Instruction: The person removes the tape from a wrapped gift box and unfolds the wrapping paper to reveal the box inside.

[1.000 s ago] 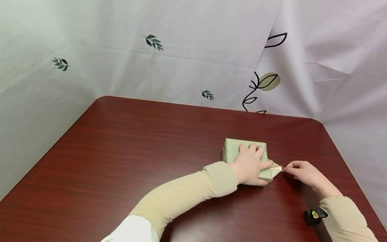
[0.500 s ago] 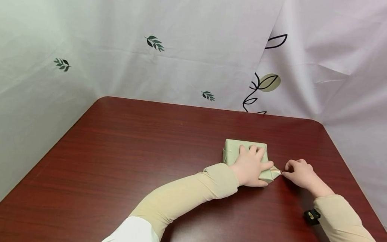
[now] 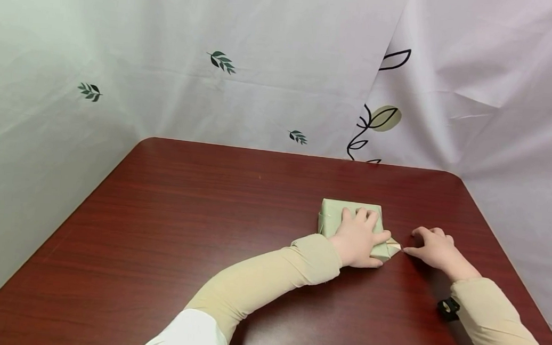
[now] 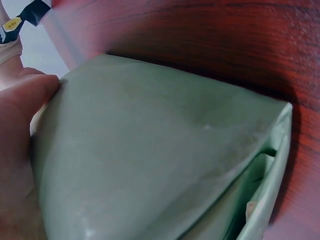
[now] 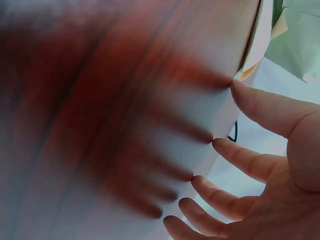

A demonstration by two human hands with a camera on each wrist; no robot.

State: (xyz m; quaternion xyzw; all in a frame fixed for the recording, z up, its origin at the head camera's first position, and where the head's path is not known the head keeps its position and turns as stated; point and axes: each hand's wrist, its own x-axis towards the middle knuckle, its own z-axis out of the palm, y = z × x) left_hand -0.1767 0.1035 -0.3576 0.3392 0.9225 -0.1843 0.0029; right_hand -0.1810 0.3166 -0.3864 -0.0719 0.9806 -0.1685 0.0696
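A small box wrapped in pale green paper (image 3: 332, 211) lies right of centre on the table. My left hand (image 3: 357, 239) rests on top of it with the fingers spread, the thumb near its front edge. From the box's right end sticks a pointed paper flap (image 3: 393, 248). My right hand (image 3: 436, 250) is just beyond the flap's tip, its thumb at the tip and its fingers apart. In the right wrist view, the fingers (image 5: 235, 155) are separated, with nothing between them and the thumb. The left wrist view shows folded paper layers (image 4: 250, 192) at one end of the box.
The dark red wooden table (image 3: 180, 230) reaches back to a pale cloth backdrop (image 3: 275, 44) with leaf prints. A black wrist camera (image 3: 448, 308) sits by the right sleeve, low over the tabletop.
The right fingers have let go of the flap tip and spread apart. The flap has dropped a little and turned forward. My left hand stays on the box.
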